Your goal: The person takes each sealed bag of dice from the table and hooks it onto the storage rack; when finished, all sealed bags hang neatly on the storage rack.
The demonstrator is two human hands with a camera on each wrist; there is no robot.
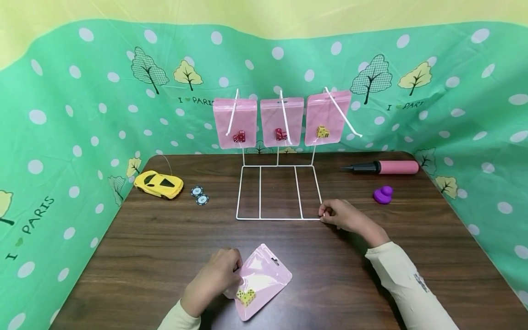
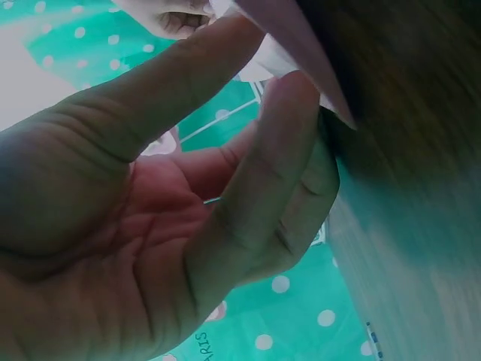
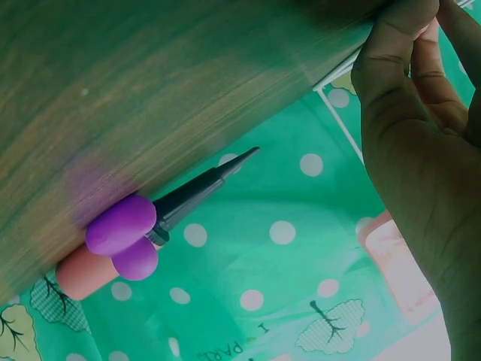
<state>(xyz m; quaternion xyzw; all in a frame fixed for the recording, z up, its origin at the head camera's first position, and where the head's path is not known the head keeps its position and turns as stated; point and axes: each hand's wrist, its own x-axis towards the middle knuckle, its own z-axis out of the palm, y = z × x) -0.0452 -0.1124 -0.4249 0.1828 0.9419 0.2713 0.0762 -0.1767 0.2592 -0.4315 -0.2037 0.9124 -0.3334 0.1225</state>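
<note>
In the head view my left hand [image 1: 218,273] pinches the edge of a pink zip pouch [image 1: 264,275] with yellow dice [image 1: 246,297] inside, low over the table's front. The left wrist view shows thumb and fingertips meeting on the pouch's edge. My right hand [image 1: 344,215] pinches the near right corner of a white wire display rack [image 1: 278,219]. From the rack's hooks hang three more pink pouches: the left pouch [image 1: 235,120] and middle pouch [image 1: 282,117] hold red dice, the right pouch [image 1: 327,110] yellow dice.
A yellow toy car [image 1: 158,184] and two poker chips [image 1: 202,199] lie left of the rack. To its right are a pink and black hand pump [image 1: 387,167] and a purple rubber duck-like toy [image 1: 383,195]. Green dotted cloth [image 1: 103,160] surrounds the table's back and sides.
</note>
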